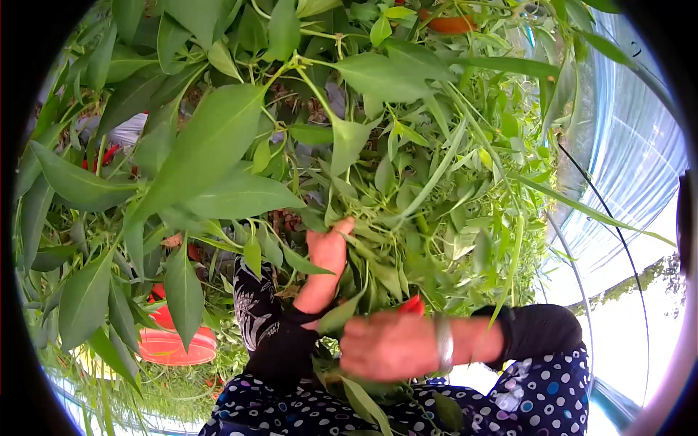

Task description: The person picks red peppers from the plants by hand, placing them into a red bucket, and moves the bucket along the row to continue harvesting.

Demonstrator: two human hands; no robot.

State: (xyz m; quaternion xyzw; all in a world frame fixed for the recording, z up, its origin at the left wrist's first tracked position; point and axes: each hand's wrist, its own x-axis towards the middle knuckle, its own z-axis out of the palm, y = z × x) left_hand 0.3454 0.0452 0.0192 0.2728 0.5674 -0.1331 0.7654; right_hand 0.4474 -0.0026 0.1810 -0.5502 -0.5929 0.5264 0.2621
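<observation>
My left hand (pixel 329 251) reaches into the leafy pepper plant (pixel 371 261), its fingers closed around stems and leaves, with the fingertips partly hidden by foliage. Closer to my body, my right hand (pixel 389 345) is curled and slightly blurred by motion. The tip of a red chili pepper (pixel 412 305) sticks out at the upper edge of this hand, and the rest of the pepper is covered. Around my right wrist sits a silver bangle (pixel 443 343). Leaves hang just beneath that hand, against my dotted clothing.
A red bucket (pixel 178 343) stands at the lower left behind large leaves. An orange-red pepper (pixel 449 23) hangs at the top. Translucent plastic sheeting (pixel 632 145) and a thin black line (pixel 611 218) run along the right side. Long grass blades cross the foliage.
</observation>
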